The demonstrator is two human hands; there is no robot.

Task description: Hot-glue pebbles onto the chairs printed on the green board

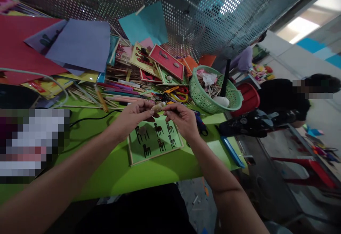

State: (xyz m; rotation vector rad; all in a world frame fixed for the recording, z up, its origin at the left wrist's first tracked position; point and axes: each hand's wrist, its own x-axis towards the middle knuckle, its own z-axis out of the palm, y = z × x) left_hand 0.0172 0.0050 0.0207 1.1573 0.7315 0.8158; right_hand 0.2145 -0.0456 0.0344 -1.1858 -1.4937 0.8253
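Six drawn chairs (161, 145), one green basket (203, 99)

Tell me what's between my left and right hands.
In the head view, a small pale object sits between your left hand and right hand; it's too blurred to identify.

L hand (133, 117) & R hand (183, 119) nearly meet, fingertips (148, 113) pinched, both forearms (87, 159) angled in fr. below.

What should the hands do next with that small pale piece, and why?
Probably lower the small pale piece gently toward the green card. The left hand and right hand both hold it at their fingertips, by the card's far edge in this view, and the card lies with its chair drawings facing up. Which spot suits it, I can't tell.
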